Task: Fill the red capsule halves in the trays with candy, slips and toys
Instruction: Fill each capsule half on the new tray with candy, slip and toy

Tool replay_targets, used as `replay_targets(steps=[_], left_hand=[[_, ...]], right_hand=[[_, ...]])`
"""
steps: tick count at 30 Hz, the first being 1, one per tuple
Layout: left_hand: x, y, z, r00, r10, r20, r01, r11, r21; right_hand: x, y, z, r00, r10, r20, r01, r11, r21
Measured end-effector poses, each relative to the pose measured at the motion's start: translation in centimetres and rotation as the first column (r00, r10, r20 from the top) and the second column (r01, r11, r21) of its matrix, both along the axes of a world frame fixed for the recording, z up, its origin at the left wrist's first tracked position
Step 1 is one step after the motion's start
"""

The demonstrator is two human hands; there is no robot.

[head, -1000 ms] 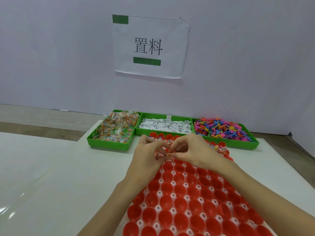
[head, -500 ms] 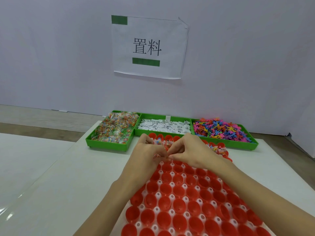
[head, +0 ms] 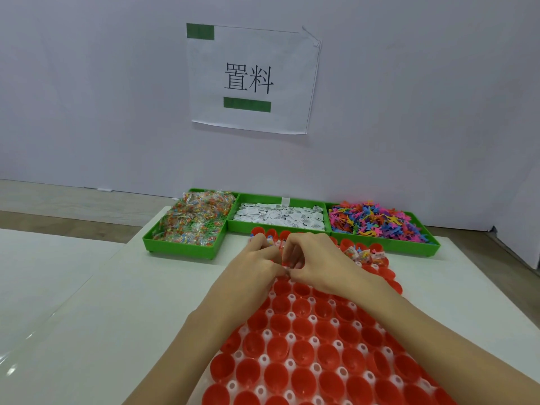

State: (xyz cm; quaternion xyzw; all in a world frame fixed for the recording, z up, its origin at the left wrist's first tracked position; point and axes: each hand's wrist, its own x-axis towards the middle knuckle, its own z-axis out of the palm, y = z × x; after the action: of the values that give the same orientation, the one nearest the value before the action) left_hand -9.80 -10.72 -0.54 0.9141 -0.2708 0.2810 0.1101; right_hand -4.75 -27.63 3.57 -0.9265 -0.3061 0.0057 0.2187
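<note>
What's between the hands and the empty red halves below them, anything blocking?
Nothing visible. Both hands, left and right, hover together over the far rows of the red halves, pinching a small item too hidden to identify. The cups right under and nearer are open and empty; filled ones sit off to the right.

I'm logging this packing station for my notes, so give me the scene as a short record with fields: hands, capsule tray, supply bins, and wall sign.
hands: left hand and right hand meet over the far end of the capsule tray, fingers pinching small wrapped pieces
capsule tray: white holder of red capsule halves; near rows empty, a few far-right ones hold candy packets
supply bins: three green trays, candy left, paper slips middle, coloured toys right
wall sign: white sheet with two printed characters
</note>
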Motion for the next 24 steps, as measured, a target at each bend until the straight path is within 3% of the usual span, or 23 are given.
replay_targets(steps=[8, 16, 24], left_hand=[[-0.6, 0.5, 0.4, 0.999, -0.026, 0.047, 0.019, 0.991, 0.131], [-1.0, 1.6, 1.0, 0.993, -0.041, -0.107, 0.034, 0.997, -0.068], [-1.7, 3.6, 1.9, 0.994, 0.078, -0.079, -0.088, 0.987, -0.136]], right_hand=[[0.8, -0.4, 1.3, 0.989, -0.037, -0.143, 0.033, 0.999, -0.034], [0.3, -0.5, 0.7, 0.999, -0.035, -0.013, 0.035, 0.999, 0.013], [-1.6, -5.6, 1.8, 0.99, -0.14, 0.013, 0.127, 0.932, 0.339]])
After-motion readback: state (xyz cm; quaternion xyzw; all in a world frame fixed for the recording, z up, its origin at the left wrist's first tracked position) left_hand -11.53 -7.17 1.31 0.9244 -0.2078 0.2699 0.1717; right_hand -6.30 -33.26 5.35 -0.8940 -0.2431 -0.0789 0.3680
